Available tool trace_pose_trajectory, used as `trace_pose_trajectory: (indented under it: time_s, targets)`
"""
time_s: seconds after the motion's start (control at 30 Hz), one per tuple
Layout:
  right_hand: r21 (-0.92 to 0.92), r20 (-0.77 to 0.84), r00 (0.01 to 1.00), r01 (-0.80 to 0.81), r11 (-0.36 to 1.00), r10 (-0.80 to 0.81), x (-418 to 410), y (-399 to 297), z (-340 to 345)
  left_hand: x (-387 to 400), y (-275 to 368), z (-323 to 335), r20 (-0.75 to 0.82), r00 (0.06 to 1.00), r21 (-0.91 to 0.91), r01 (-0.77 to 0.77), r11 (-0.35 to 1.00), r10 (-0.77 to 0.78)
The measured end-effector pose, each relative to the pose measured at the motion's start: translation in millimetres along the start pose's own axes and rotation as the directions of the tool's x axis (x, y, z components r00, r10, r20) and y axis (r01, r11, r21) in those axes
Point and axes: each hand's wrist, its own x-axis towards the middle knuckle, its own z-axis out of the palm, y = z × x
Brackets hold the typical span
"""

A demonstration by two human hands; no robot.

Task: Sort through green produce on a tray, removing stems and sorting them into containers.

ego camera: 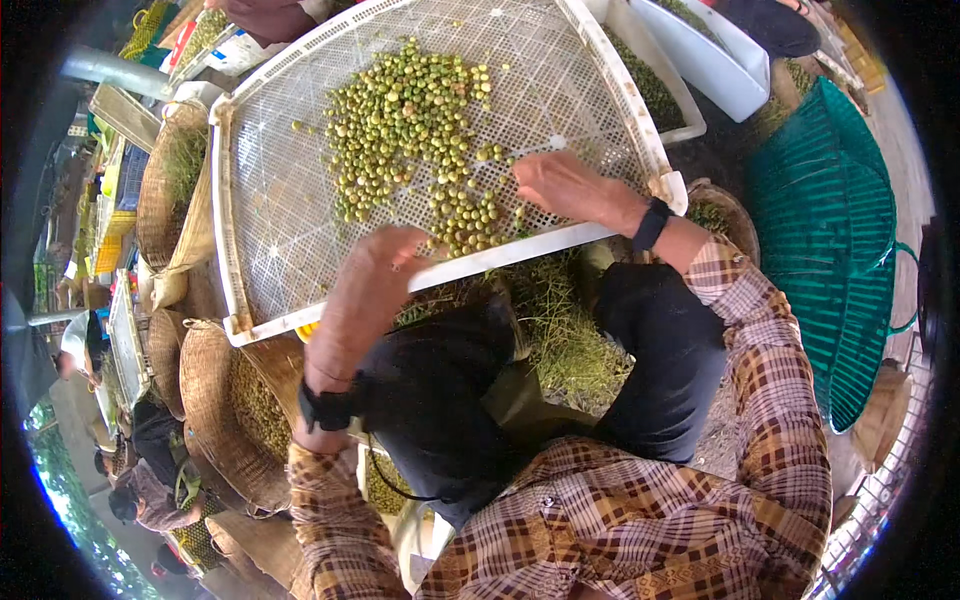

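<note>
A white plastic mesh tray (277, 187) lies tilted in view above my knees. Small round green berries or seeds (405, 112) are heaped on its middle, and a smaller cluster reaches its near edge. My left hand (375, 277) is over the near rim beside that cluster, blurred, its fingertips partly hidden. Over the mesh to the right of the cluster is my right hand (551, 187), fingers curled down; whether it pinches something cannot be made out. Both wrists wear dark bands.
Woven baskets (214, 420) stand at the left, one holding brownish round produce. Green stalks (570, 337) lie below the tray between my legs. A green ribbed basket (825, 247) is at the right. White bins (724, 64) stand at the upper right. Other people sit around.
</note>
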Motion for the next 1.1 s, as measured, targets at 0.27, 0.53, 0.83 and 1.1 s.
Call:
trace_pose_trajectory:
  time_s: [0.27,0.53,0.83,1.1]
  targets:
    - [0.077,0.073,0.97,0.225,0.971,-0.23,25.2,-42.0,10.5,34.9,-70.7,56.9,0.153,0.988,-0.184,0.059,0.981,-0.031]
    - [0.137,0.032,0.999,-0.026,0.99,0.022,0.1,0.6,-16.2,60.2,-57.2,88.9,-0.208,0.974,-0.279,-0.144,0.949,0.087]
    - [0.029,0.225,0.966,0.121,0.992,-0.125,-5.5,-23.0,-15.0,12.2,-71.7,73.1,-0.119,0.988,-0.326,0.059,0.944,-0.103]
    - [0.83,0.392,0.9,-0.436,0.347,0.192,-11.2,1.3,-34.3,-4.6,-65.5,75.2,-0.13,0.982,-0.309,0.089,0.947,-0.135]
